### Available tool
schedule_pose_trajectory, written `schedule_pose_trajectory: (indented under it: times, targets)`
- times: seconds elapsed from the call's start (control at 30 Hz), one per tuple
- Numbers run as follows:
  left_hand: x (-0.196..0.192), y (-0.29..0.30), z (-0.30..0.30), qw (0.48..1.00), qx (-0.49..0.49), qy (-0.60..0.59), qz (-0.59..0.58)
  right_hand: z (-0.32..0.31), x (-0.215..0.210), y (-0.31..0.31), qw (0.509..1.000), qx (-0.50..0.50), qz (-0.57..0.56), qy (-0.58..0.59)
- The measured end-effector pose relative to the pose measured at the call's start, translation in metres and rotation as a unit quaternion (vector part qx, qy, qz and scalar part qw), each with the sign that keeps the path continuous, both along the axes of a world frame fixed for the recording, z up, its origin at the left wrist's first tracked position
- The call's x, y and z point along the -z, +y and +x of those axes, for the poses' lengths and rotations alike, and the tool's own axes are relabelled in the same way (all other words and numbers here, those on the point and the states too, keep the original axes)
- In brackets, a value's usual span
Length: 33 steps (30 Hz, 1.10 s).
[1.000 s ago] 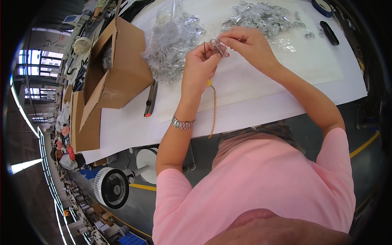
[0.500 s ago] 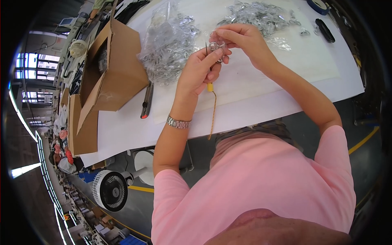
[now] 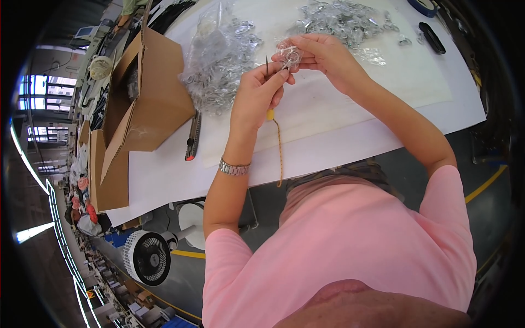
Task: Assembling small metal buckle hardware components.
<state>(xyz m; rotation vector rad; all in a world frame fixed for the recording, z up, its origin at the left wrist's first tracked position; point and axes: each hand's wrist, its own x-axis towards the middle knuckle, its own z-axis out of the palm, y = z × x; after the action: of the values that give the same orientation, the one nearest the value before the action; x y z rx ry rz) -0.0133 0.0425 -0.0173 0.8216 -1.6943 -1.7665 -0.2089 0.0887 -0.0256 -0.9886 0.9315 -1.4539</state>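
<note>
A thin, dark pointed tool with a yellow end [image 3: 270,115] is held in my left hand [image 3: 256,93]. Its tip sticks up past the fingers, and an orange cord hangs from the yellow end; the closed fingers hide its middle. My right hand [image 3: 331,57] pinches a small clear plastic bag [image 3: 291,56] with a shiny metal ring piece inside. The left thumb and forefinger meet the bag's lower edge. Beyond the hands lies a pile of similar bagged metal pieces [image 3: 342,24]. Another heap [image 3: 216,82], partly under a large clear bag, lies left of them.
An open cardboard box [image 3: 158,104] stands at the left of the white table [image 3: 350,128]. Beside it rests a box cutter [image 3: 192,136]. A black oblong object [image 3: 432,38] and a blue tape roll [image 3: 424,6] lie far right. Below the table's edge is a fan [image 3: 147,257].
My left hand has shifted slightly left and down with the tool. The bag with the ring now shows more openly between both hands, and the right fingers have moved lower around it.
</note>
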Motion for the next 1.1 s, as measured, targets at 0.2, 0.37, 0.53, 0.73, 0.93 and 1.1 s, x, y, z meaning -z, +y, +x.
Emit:
schedule_pose_trajectory:
  times: [0.2, 0.37, 0.53, 0.73, 0.93, 1.1]
  targets:
    - [-0.003, 0.001, 0.001, 1.000, 0.001, 0.007, 0.007, 0.010, 0.001, 0.003, 0.999, -0.001, -0.002, 0.039]
    - [-0.002, 0.002, -0.002, 0.998, 0.004, -0.035, -0.061, 0.009, 0.009, 0.004, 0.997, -0.071, -0.011, 0.014]
    - [-0.004, 0.004, -0.003, 0.995, -0.068, 0.035, -0.069, 0.010, 0.006, 0.003, 0.997, -0.050, -0.043, -0.027]
    - [-0.004, 0.000, 0.000, 0.992, -0.095, 0.075, -0.037, 0.011, 0.007, 0.003, 0.995, -0.018, -0.008, -0.095]
    - [-0.009, 0.002, 0.000, 0.995, -0.075, 0.060, -0.036, 0.010, 0.013, 0.002, 0.994, -0.031, -0.024, -0.099]
    - [-0.008, 0.005, -0.002, 0.993, -0.095, 0.017, -0.061, 0.011, 0.007, 0.005, 0.997, 0.003, -0.004, -0.082]
